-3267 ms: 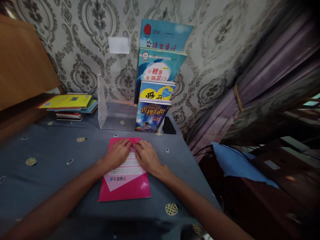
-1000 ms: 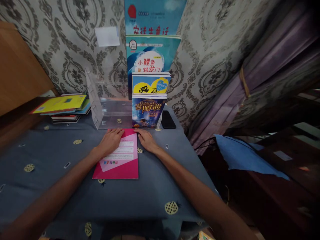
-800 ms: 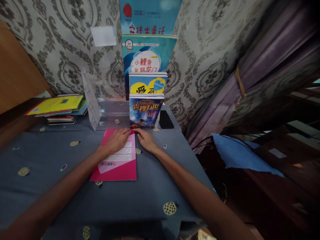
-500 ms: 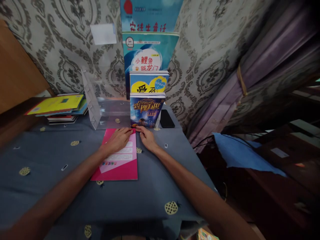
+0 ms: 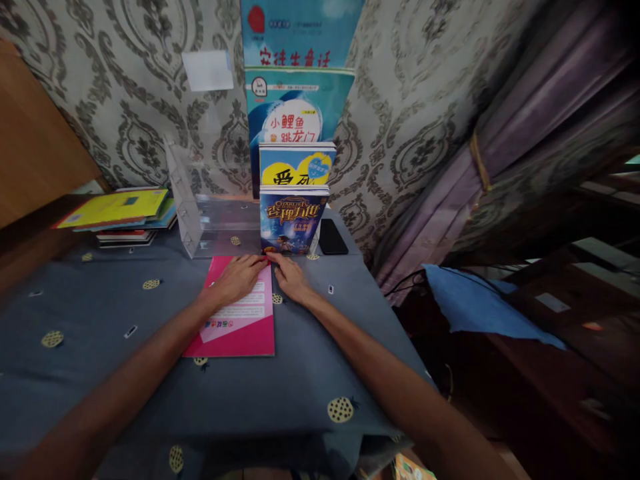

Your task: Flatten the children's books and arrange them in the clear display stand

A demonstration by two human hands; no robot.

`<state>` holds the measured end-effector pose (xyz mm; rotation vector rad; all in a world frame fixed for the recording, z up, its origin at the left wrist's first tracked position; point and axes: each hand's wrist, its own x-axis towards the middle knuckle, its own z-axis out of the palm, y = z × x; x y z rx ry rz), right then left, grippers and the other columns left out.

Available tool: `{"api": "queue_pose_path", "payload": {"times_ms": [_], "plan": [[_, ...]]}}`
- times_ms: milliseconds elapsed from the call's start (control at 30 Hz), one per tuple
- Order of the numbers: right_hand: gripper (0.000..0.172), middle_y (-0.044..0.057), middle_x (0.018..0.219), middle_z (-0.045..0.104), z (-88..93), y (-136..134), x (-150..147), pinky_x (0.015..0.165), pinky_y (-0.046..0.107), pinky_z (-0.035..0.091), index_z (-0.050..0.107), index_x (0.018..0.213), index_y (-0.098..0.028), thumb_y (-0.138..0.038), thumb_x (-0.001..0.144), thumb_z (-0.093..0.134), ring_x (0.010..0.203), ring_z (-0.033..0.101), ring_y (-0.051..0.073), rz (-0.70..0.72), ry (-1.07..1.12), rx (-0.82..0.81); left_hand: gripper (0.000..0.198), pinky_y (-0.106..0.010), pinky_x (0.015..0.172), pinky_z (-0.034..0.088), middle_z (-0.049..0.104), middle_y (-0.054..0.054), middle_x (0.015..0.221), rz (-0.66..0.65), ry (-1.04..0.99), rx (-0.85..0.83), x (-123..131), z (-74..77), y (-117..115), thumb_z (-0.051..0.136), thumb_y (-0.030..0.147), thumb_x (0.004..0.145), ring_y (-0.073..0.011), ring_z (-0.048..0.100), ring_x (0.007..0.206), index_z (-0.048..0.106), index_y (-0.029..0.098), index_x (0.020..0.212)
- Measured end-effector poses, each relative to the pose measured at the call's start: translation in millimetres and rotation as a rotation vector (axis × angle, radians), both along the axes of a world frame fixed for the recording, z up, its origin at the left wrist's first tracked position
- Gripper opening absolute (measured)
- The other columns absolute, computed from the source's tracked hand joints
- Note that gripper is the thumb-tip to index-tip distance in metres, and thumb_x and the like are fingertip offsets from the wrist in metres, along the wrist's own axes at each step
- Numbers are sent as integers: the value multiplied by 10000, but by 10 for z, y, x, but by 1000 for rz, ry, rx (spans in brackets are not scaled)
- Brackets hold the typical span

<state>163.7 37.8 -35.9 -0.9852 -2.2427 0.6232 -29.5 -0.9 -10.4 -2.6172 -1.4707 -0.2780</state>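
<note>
A pink book [image 5: 250, 341] lies on the cloth-covered table with its printed text upside down to me. My left hand [image 5: 240, 277] rests flat across its upper part, fingers stretched toward the top right corner. At that same corner, my right hand [image 5: 291, 277] touches the book's edge with its fingertips, thumb apart and fingers extended. The two hands' fingertips nearly meet there. Just beyond them a dark blue book [image 5: 290, 230] stands upright in a clear stepped rack [image 5: 183, 200]. Behind it rise a blue-and-yellow book [image 5: 295, 163] and taller teal books [image 5: 300, 87].
On the left a stack of books [image 5: 120, 210] lies with a yellow one on top. A black phone [image 5: 333, 237] is right of the rack. The patterned tablecloth [image 5: 330, 360] covers the table. Past its right edge are a purple curtain [image 5: 435, 200] and a blue cloth [image 5: 480, 303].
My right hand has shifted slightly left, closer to the left fingertips at the book's corner. The view has moved a little; the book and rack stay in place.
</note>
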Motion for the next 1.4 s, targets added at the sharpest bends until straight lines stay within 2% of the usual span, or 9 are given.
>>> {"api": "queue_pose_path", "payload": {"times_ms": [233,467,600,733,833,1000,1100,1233,1400], "plan": [[547,148,1437,563,86,-120,-37,1123,492,361,474,1445,-186,-77,911,427,1356,477,261,-13,-212,101,431,-405,1124,391,540,-124,1464,-9,-32,-40,-94,-35,-14,328,221,1027,-219,498,1355,520,144,1405],[519,141,1456,555,107,-127,-16,1118,491,358,493,1429,-176,-83,922,436,1372,465,262,-13,-227,89,425,-408,1077,463,605,-127,1381,251,-55,-25,-615,30,-218,347,277,1015,-258,570,1268,587,148,1341],[520,127,1459,555,81,-112,-13,1125,505,350,514,1419,-202,-85,917,449,1381,455,261,-3,-189,85,412,-422,1044,486,641,-148,1285,273,-65,10,-776,65,-261,353,263,997,-275,599,1190,620,137,1283],[500,126,1440,570,68,-90,-2,1118,509,365,549,1386,-202,-90,906,468,1350,489,263,-8,-153,69,363,-458,991,496,669,-149,1135,269,17,30,-710,130,-250,370,207,965,-282,629,1053,662,140,1171],[494,119,1401,602,57,-64,13,1103,493,394,562,1367,-201,-88,897,464,1303,534,255,-14,-120,68,337,-452,973,497,670,-139,1090,244,23,23,-605,167,-234,385,201,962,-277,630,1027,672,148,1132],[511,128,1383,611,34,-28,26,1111,459,399,534,1382,-156,-65,891,425,1288,545,247,-18,-115,66,380,-394,1041,464,636,-109,1293,21,-115,-51,-311,116,-151,387,249,999,-238,586,1192,611,172,1297],[527,127,1374,615,35,-27,26,1107,452,404,521,1391,-156,-53,885,413,1282,546,246,-11,-127,72,392,-407,1074,429,613,-105,1347,-90,-97,-55,-120,69,-95,385,280,1016,-239,555,1250,601,178,1327],[553,111,1384,607,59,-52,25,1104,462,403,502,1412,-188,-59,882,411,1284,537,251,-3,-126,76,410,-433,1038,433,622,-126,1314,-86,-70,-34,-19,32,-75,358,302,1032,-263,563,1222,610,154,1320],[534,120,1390,600,88,-79,15,1110,473,392,503,1413,-168,-85,896,400,1294,523,274,20,-149,79,427,-446,1069,400,603,-123,1357,-69,-103,-24,-57,-18,-89,343,306,1038,-258,540,1262,580,166,1364]]}}
